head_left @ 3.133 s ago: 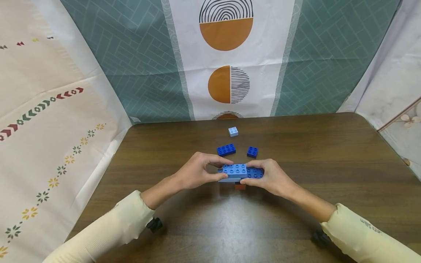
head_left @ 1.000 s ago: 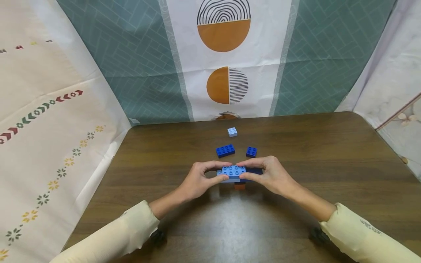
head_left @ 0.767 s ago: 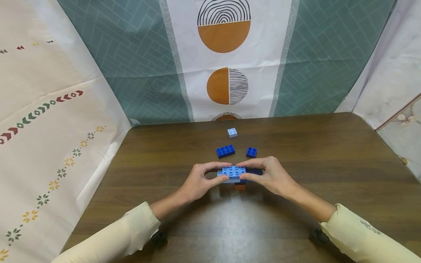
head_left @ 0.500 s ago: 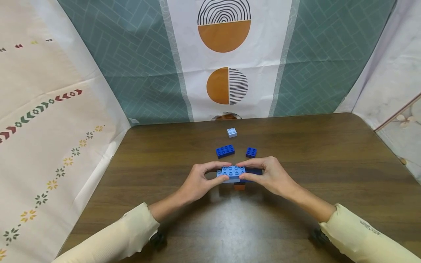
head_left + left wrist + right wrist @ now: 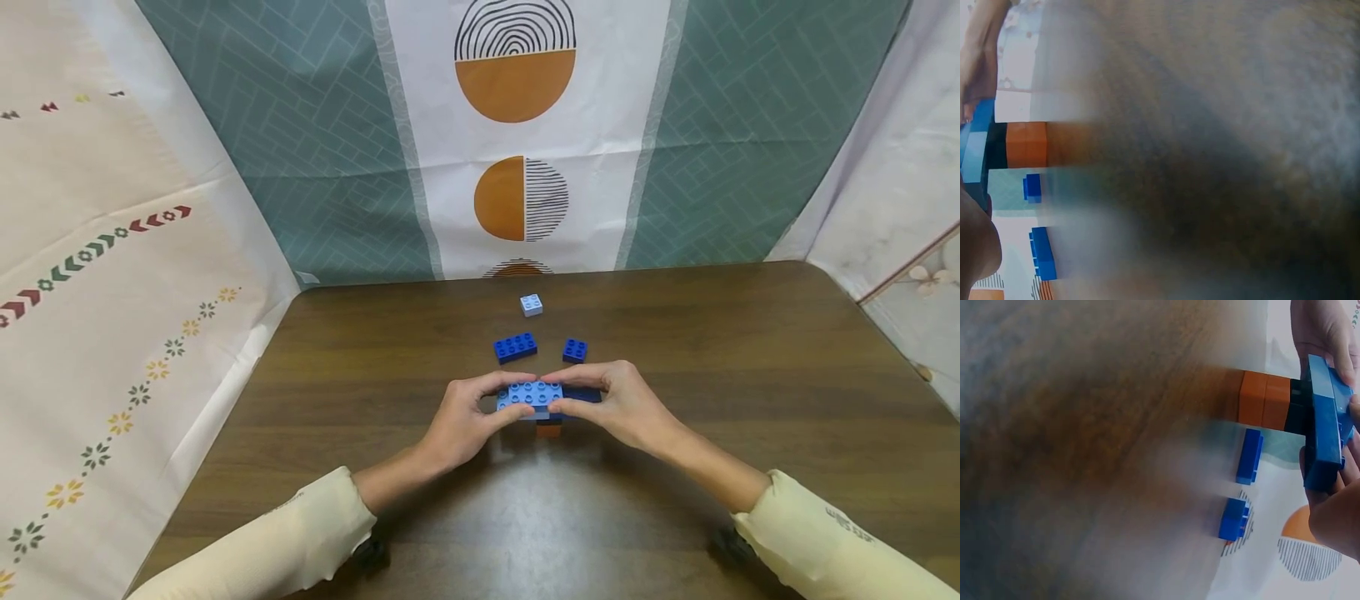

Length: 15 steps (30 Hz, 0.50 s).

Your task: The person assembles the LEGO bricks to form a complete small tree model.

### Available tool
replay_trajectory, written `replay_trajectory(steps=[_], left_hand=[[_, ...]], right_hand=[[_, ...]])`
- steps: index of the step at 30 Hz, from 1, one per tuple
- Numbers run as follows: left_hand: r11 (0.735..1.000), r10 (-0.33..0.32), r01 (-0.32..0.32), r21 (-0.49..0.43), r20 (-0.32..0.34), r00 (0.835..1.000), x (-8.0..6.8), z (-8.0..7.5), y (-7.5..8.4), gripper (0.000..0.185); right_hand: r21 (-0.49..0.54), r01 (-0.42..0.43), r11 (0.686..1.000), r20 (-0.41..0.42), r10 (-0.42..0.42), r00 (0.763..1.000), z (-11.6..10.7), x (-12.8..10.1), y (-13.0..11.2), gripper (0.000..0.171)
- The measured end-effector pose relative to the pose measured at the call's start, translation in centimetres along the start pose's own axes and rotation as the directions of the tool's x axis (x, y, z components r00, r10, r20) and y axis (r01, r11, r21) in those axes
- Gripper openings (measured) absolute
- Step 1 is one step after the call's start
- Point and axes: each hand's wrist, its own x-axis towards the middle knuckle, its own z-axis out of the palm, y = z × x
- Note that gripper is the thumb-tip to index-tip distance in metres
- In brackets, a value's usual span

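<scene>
Pinching from both sides, the left hand and right hand grip a light blue brick seated on a dark blue brick, all perched on an orange brick standing on the counter. Resting on that 1 narrow orange base, the stack looks top-heavy; uneven pressing could tip it or pop the bricks apart. 3 loose bricks lie beyond: a long blue brick, a small blue brick and a pale brick.

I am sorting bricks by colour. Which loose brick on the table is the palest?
The small light blue brick, farthest from the hands; the other two loose bricks are dark blue.
</scene>
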Motion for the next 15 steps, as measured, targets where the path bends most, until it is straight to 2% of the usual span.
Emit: replay_trajectory(steps=[4,6,11,15], left_hand=[[0.999,0.033,-0.033,0.005,-0.019,0.999,0.0,0.0,1.3,0.036],[0.999,0.043,-0.043,0.010,-0.022,0.999,0.0,0.0,1.3,0.036],[0.998,0.063,-0.063,0.017,-0.023,0.998,0.0,0.3,-0.4,0.037],[0.996,0.079,-0.078,0.032,-0.020,0.997,-0.1,0.3,-0.6,0.038]], right_hand=[[0.025,-0.013,1.000,-0.007,0.013,1.000,0.1,-0.2,0.2,0.031],[0.040,-0.013,0.999,-0.006,0.013,1.000,0.1,-0.2,0.3,0.031],[0.072,-0.017,0.997,0.016,0.016,1.000,0.0,0.0,0.2,0.031],[0.067,-0.012,0.998,0.045,0.009,0.999,-0.4,0.1,0.1,0.033]])
